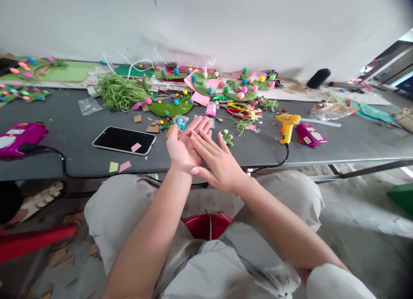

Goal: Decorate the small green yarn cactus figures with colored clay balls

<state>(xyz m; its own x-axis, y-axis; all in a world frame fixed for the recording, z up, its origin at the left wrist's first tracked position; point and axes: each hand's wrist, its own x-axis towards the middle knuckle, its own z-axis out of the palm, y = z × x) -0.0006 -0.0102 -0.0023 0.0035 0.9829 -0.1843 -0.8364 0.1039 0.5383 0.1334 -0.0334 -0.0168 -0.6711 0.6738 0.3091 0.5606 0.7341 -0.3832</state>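
My left hand is turned palm up above the table's front edge, its fingers stretched out. Across that palm lies my right hand, palm down with fingers extended and thumb apart. The two hands touch; whether anything small lies between them is hidden. Just beyond them are a small green piece with pompoms, a pink packet and a blue plastic-wrapped bundle. A phone rests flat to the left, a pink paper scrap on its screen.
A yellow glue gun stands at the right beside a purple box; another purple box with a black cord is at the left. Green yarn, red-handled pliers and pompom-covered green leaf shapes crowd the back.
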